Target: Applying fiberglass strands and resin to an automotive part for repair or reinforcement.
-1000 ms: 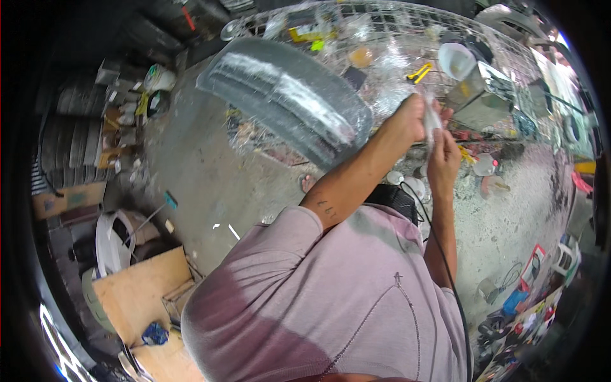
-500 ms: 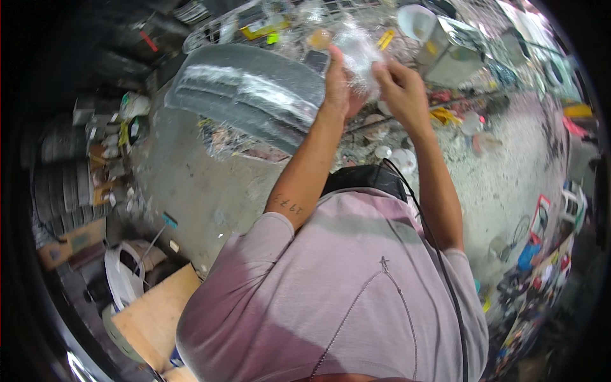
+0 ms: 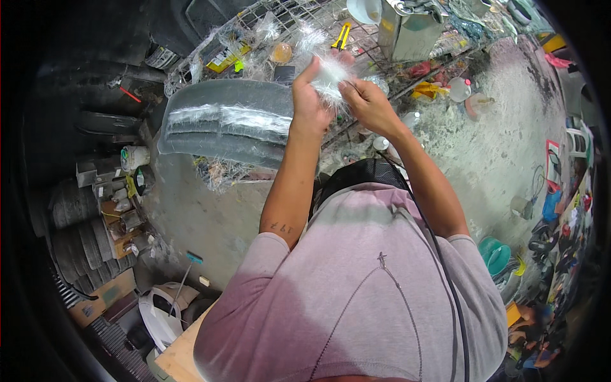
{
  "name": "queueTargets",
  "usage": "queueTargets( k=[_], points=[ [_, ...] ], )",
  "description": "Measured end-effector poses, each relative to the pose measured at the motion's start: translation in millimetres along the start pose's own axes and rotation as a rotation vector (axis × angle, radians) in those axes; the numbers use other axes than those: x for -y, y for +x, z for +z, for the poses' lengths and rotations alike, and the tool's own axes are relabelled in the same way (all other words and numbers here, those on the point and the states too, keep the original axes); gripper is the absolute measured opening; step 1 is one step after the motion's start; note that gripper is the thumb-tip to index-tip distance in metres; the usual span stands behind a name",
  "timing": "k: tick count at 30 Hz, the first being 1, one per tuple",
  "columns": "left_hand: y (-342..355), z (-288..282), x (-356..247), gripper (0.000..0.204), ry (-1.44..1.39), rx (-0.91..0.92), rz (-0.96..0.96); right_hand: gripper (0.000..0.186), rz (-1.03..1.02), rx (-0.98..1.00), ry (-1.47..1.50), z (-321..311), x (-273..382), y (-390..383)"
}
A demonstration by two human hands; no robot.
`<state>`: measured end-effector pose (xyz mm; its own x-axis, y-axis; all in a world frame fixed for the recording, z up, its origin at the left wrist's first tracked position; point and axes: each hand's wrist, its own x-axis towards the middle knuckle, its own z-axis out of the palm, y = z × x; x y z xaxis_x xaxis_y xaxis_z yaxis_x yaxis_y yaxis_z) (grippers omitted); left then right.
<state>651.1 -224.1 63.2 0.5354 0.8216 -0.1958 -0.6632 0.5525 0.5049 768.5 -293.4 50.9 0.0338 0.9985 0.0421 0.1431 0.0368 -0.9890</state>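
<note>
A tuft of white, glassy fibre strands (image 3: 333,76) is between my two hands over the wire-mesh bench. My left hand (image 3: 309,99) cups it from the left with the thumb raised; the tuft hides part of its fingers. Thumb and fingers of my right hand (image 3: 370,107) pinch its right edge. Left of my hands lies a long, curved grey panel (image 3: 248,93), with white fibres spread in a band along it. More loose fibre (image 3: 310,39) sits just beyond my hands, near a yellow-handled utility knife (image 3: 342,37).
An amber cup (image 3: 280,53) and a dark flat rectangle (image 3: 284,74) rest behind the panel. On the wire mesh (image 3: 305,9) stands a square metal can (image 3: 410,35) beside a white bowl (image 3: 365,10). Bottles (image 3: 459,89) stand to the right; a green bucket (image 3: 494,254) is lower right.
The view has shifted, so the bench items appear farther left. Both hands still hold the fibre tuft; my right hand has drawn closer to my left.
</note>
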Motion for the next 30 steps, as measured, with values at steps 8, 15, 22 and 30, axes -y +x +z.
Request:
queueTargets(
  k=[8, 15, 22, 30],
  points=[
    [76, -43, 21, 0.026, -0.352, -0.263, -0.476, 0.034, -0.079, -0.288, -0.213, -10, -40, -3],
    [120, -73, 68, 0.016, -0.225, -0.369, -0.359, 0.032, -0.005, -0.355, -0.147, -25, -31, -20],
    [80, -61, -13, 0.047, 0.316, -0.347, 0.044, 0.032, -0.16, -0.507, 0.058, -56, 15, -62],
    [78, -13, 41, 0.051, 0.059, 0.11, -0.132, 0.035, -0.093, -0.366, -0.387, -36, -32, 28]
  ],
)
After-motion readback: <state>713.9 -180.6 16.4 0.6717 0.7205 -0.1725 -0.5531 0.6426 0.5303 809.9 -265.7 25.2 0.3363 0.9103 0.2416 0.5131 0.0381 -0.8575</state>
